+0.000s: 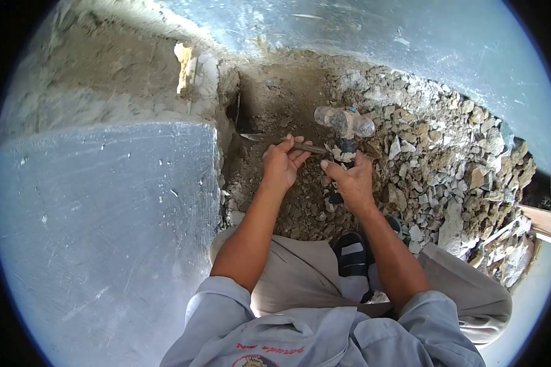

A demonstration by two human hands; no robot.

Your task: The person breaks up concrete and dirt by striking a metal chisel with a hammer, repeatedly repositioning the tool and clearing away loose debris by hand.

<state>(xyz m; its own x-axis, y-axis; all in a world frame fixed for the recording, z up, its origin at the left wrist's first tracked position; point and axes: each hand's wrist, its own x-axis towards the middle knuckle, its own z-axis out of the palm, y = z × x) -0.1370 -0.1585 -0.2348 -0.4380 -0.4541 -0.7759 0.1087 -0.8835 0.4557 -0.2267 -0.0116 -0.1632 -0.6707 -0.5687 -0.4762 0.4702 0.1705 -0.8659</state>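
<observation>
My left hand (283, 164) is closed around a thin steel chisel (255, 137), which lies nearly level with its pointed tip toward the broken edge of the concrete at the left. My right hand (351, 180) grips the dark handle of a hammer (344, 122); its grey metal head sits just above my fingers, to the right of the chisel's butt end. Both hands hover over a trench of brown dirt (275, 104) between concrete surfaces.
A smooth concrete slab (104, 220) fills the left side. Another concrete surface (410, 37) runs along the top. A heap of broken rubble (453, 159) lies to the right. My knees and a striped sandal (352, 257) are below my hands.
</observation>
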